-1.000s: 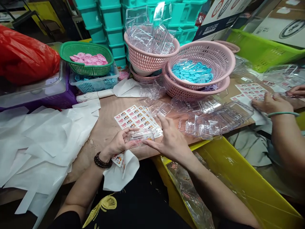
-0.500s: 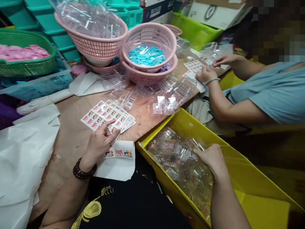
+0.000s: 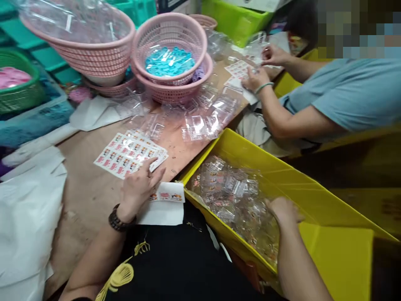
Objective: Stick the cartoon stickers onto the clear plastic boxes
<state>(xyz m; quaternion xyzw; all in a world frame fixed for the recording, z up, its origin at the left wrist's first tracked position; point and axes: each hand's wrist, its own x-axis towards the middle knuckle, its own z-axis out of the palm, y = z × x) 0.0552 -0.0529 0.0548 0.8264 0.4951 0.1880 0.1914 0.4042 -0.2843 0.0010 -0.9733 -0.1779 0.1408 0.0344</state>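
My left hand (image 3: 139, 188), with a dark bead bracelet at the wrist, lies on the brown table with its fingertips on the near edge of a sheet of small cartoon stickers (image 3: 125, 152). It grips nothing. A short sticker strip (image 3: 166, 196) lies on white paper (image 3: 163, 213) just right of that hand. My right hand (image 3: 283, 211) reaches down into a yellow bin (image 3: 250, 150), onto a heap of clear plastic cases with stickers (image 3: 232, 192). Its fingertips are hidden among the cases.
Loose clear cases (image 3: 200, 125) lie mid-table. Behind stand stacked pink baskets (image 3: 171, 33) with blue pieces (image 3: 169, 60), another pink basket (image 3: 78, 46) of clear cases and a green basket (image 3: 19, 90). White paper sheets (image 3: 28, 217) lie left. A co-worker's hands (image 3: 253, 79) handle stickers at right.
A second ago both hands held a clear case over the sticker sheet. My right hand then moved into the yellow bin and stays there. My left hand settled on the sheet. The view turned right.
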